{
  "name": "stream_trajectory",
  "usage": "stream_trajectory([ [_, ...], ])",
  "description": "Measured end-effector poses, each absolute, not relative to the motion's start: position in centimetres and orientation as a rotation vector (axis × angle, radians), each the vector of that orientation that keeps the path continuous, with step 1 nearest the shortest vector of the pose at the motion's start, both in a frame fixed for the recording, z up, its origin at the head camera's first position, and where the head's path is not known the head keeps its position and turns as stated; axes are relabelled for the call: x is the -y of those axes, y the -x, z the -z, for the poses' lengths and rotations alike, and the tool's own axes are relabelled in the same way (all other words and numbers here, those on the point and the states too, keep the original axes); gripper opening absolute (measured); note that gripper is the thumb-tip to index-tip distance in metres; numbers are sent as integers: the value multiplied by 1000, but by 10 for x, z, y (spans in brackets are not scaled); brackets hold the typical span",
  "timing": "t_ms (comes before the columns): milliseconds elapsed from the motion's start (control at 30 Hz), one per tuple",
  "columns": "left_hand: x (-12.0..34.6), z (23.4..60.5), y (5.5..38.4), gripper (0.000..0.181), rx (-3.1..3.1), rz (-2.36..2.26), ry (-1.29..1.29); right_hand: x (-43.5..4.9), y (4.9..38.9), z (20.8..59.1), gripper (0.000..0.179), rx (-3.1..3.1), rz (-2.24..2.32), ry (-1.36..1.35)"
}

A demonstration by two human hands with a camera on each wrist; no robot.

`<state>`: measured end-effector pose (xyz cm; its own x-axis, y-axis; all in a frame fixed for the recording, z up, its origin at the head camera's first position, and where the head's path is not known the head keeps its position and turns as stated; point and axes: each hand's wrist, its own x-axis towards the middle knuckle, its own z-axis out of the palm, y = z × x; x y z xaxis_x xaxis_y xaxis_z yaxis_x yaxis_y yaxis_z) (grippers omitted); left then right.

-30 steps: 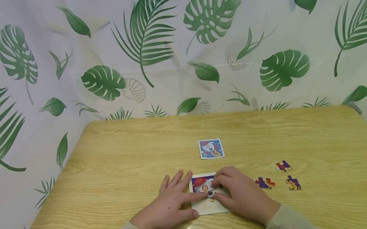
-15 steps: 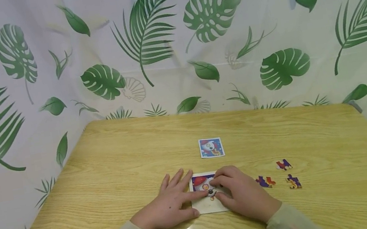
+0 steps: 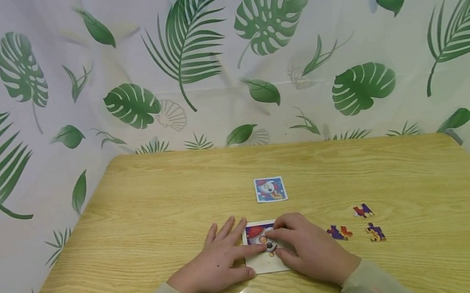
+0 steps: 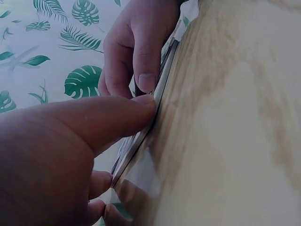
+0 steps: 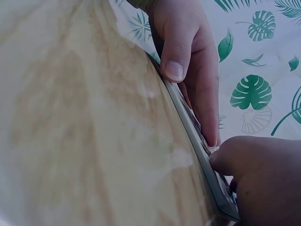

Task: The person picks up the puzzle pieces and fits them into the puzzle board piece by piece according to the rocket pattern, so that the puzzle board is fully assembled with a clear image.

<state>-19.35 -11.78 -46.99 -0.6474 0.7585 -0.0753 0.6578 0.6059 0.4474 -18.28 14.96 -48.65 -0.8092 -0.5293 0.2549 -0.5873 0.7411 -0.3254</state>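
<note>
A small jigsaw puzzle [image 3: 255, 232] lies partly assembled on a pale, white-edged board [image 3: 262, 265]; it shows a dog's face in a red hat. My left hand [image 3: 217, 269] spreads over the board's left side, index finger resting on the puzzle by the dog's nose and thumb at the lower left corner. My right hand [image 3: 313, 250] bends over the right part, with thumb and index finger around a puzzle piece mostly hidden beneath it. In the right wrist view, the left thumb [image 5: 175, 70] touches the board's near edge [image 5: 190, 126].
Three loose puzzle pieces, one orange and purple [image 3: 375, 232], one red and purple [image 3: 339, 232], one at the back [image 3: 363, 211], lie right of the board. Beyond it sits a small picture card [image 3: 271, 189]. A leaf-print cloth [image 3: 214, 68] hangs behind the wooden table [image 3: 155, 194].
My right index finger has straightened a little and slid left over the puzzle. The left hand stays where it was, and the loose pieces have not moved.
</note>
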Motion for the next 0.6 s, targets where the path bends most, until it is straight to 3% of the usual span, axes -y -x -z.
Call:
stream_trajectory([
  [600, 119, 470, 194, 53, -2557, -606, -1133, -163, 187, 486, 34, 2846, -754, -977],
])
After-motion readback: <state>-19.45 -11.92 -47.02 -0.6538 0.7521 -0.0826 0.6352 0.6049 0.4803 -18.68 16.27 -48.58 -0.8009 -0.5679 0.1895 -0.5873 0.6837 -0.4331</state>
